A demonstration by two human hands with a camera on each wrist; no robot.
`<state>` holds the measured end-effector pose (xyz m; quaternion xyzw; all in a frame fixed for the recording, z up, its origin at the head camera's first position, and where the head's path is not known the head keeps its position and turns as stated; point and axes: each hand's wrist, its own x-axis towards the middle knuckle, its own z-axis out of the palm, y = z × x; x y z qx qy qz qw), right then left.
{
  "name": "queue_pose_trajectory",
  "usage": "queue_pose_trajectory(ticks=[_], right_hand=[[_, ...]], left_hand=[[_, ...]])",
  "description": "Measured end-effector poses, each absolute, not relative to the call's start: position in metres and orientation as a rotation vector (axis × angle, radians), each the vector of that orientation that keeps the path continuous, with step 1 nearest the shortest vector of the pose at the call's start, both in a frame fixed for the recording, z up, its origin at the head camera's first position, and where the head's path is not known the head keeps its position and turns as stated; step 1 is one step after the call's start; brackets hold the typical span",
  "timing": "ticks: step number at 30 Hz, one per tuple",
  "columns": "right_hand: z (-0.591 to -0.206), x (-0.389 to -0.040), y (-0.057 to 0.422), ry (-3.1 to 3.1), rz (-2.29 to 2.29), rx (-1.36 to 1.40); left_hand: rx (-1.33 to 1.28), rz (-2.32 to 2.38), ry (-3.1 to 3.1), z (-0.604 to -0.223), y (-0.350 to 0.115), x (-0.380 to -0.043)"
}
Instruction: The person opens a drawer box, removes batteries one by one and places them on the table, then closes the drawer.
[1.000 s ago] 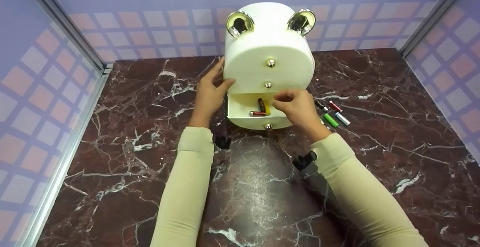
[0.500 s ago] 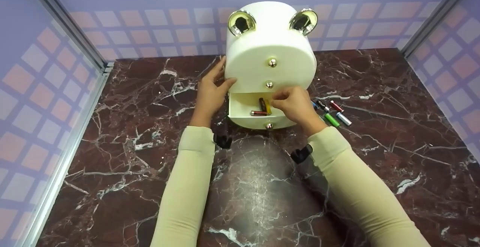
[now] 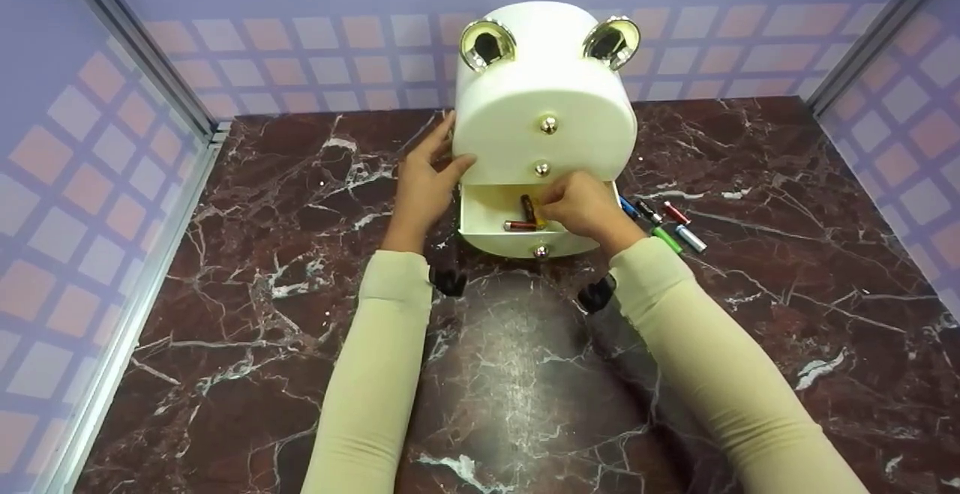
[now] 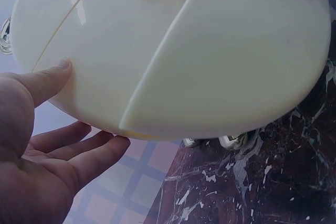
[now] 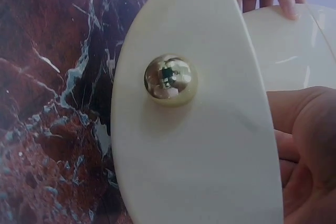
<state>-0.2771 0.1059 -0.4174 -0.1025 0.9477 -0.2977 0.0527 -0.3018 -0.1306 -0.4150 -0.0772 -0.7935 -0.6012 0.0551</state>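
Note:
A rounded white drawer box [image 3: 510,130] with two gold-rimmed, ear-like discs stands at the back of the table. Its bottom drawer [image 3: 480,209] is pulled out and holds a red battery [image 3: 519,226], a dark battery [image 3: 527,207] and a yellow battery [image 3: 540,217]. My left hand [image 3: 424,187] rests against the box's left side, thumb on the front face. Inside the drawer, my right hand [image 3: 581,205] has its curled fingers right at the yellow battery. The drawer front [image 5: 210,145] hides those fingertips in the right wrist view; I cannot tell whether they pinch it.
Right of the box lie several more batteries on the dark marbled table [image 3: 262,291]: a blue one [image 3: 628,207], a black one [image 3: 649,212], a red one [image 3: 676,213], a green one [image 3: 666,240] and a white one [image 3: 691,238]. A tiled wall [image 3: 315,59] stands behind.
My right hand has moved a little left and down, now covering part of the yellow battery. More of the blue battery shows beside the drawer. The left hand keeps its place on the box.

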Motion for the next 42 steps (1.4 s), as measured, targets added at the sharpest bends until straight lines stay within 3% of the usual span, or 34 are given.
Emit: queue_pose_trajectory(ticks=[16,32,42], right_hand=[[-0.418,-0.291,0.091,2.798,-0.456,-0.476],[-0.409,-0.292,0.083,2.760,-0.071,-0.811],[-0.415,-0.293,0.094,2.859,-0.034,-0.826]], left_hand=[[-0.228,-1.788,-2.436,-0.415,-0.132,-0.302],[-0.232,-1.816,-2.434,-0.415,-0.133,-0.302],[-0.242,-1.803,-2.426,-0.415,-0.132,-0.301]])
